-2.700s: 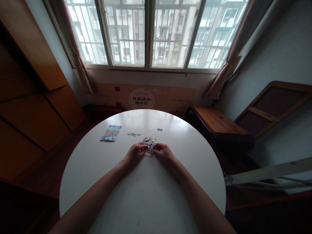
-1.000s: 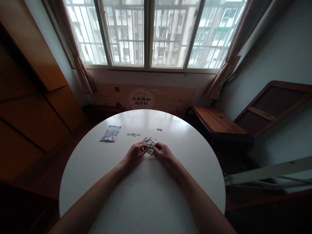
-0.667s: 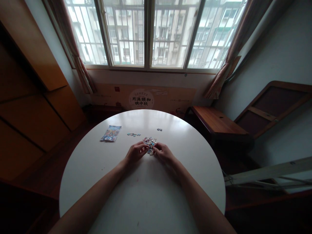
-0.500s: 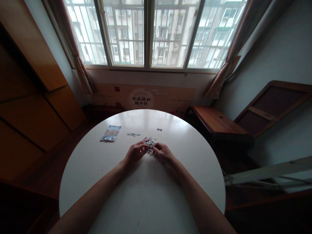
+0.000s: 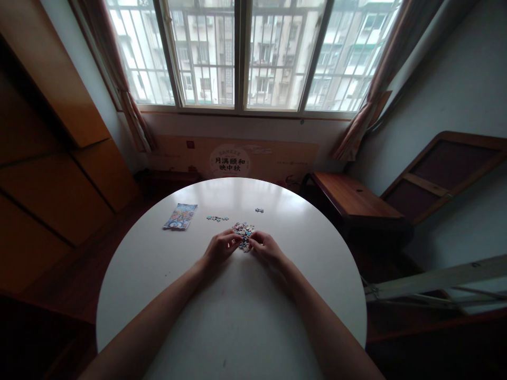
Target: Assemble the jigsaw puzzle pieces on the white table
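Note:
A small heap of jigsaw puzzle pieces (image 5: 243, 229) lies near the middle of the round white table (image 5: 237, 327). My left hand (image 5: 222, 245) is at the heap's near left side, thumb and fingers pinched at its edge. From the right, my right hand (image 5: 266, 245) faces it with fingertips closed in a pinch. Dark puzzle pieces show between the two sets of fingertips, which are close together; the exact grip is too small to make out. Beyond the heap, several joined pieces (image 5: 217, 218) form a short strip, and another small cluster of pieces (image 5: 259, 210) lies farther right.
A colourful printed picture sheet or packet (image 5: 180, 217) lies on the table's left. Past the table's right edge stands a low wooden table (image 5: 356, 194). Wooden cabinets (image 5: 43, 200) line the left, and a barred window (image 5: 237, 58) is ahead.

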The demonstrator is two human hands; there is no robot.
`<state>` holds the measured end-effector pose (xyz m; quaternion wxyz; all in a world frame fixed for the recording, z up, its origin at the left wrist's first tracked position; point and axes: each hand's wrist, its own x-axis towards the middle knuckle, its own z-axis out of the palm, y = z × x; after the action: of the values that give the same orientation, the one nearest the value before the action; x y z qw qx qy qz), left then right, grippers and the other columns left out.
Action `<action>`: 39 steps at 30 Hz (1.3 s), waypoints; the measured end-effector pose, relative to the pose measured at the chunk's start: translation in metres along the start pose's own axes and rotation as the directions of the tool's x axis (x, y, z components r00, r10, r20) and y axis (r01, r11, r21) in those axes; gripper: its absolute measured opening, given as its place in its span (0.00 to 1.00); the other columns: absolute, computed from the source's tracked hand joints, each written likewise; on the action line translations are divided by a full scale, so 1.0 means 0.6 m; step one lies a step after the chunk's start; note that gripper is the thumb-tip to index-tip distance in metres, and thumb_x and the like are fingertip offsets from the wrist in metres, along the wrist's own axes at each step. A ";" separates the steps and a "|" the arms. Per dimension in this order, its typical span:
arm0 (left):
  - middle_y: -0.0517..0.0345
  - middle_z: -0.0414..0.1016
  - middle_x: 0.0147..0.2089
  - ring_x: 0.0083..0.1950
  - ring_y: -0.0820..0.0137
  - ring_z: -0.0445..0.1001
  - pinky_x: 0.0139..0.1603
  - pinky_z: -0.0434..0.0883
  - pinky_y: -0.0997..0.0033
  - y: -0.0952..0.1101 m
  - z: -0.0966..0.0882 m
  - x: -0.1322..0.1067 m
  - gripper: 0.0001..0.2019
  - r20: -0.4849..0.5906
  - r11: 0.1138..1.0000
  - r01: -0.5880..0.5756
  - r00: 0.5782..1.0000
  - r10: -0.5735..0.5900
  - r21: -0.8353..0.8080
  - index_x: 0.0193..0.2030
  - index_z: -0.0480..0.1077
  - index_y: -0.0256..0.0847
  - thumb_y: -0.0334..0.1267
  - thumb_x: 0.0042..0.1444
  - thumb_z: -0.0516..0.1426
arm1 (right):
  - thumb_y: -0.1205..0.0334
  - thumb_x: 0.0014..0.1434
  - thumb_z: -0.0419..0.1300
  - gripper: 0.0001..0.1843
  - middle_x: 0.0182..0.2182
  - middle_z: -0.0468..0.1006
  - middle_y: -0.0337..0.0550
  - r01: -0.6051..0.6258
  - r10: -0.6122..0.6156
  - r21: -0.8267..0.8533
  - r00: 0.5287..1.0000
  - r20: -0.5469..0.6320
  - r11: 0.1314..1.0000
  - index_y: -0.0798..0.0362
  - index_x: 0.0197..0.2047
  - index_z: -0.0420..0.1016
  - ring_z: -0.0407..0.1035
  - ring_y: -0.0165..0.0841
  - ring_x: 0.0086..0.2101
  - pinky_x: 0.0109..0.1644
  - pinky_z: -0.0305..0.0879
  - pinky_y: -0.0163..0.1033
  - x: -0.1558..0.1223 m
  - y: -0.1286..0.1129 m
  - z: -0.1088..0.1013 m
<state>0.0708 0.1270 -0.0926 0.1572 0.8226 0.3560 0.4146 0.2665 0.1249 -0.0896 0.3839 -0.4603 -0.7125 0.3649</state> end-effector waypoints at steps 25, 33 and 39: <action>0.59 0.71 0.30 0.27 0.78 0.67 0.29 0.65 0.80 -0.003 0.002 0.003 0.06 0.020 0.996 0.087 0.996 -0.087 -0.008 0.35 0.75 0.38 0.34 0.55 0.56 | 0.61 0.50 0.60 0.08 0.25 0.76 0.42 -0.022 0.022 0.047 1.000 -0.002 0.999 0.56 0.33 0.72 0.69 0.30 0.26 0.30 0.63 0.33 -0.002 -0.001 0.002; 0.58 0.71 0.31 0.28 0.78 0.67 0.29 0.66 0.79 -0.003 0.002 0.003 0.07 0.030 0.997 0.079 0.996 -0.079 -0.007 0.35 0.75 0.38 0.35 0.56 0.56 | 0.62 0.50 0.59 0.07 0.24 0.76 0.41 -0.019 0.019 0.014 1.000 -0.014 1.000 0.56 0.32 0.72 0.68 0.29 0.26 0.31 0.63 0.33 0.000 0.001 0.002; 0.58 0.71 0.30 0.28 0.78 0.68 0.29 0.66 0.80 -0.008 0.002 0.003 0.07 0.034 0.998 0.061 0.998 -0.060 -0.015 0.35 0.76 0.38 0.34 0.55 0.56 | 0.64 0.49 0.59 0.04 0.24 0.76 0.40 -0.015 0.015 -0.026 1.000 -0.025 1.000 0.56 0.29 0.72 0.67 0.29 0.25 0.31 0.62 0.33 -0.001 0.004 0.001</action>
<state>0.0704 0.1314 -0.0950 0.1819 0.8171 0.3747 0.3986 0.2667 0.1249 -0.0919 0.3838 -0.4751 -0.7089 0.3526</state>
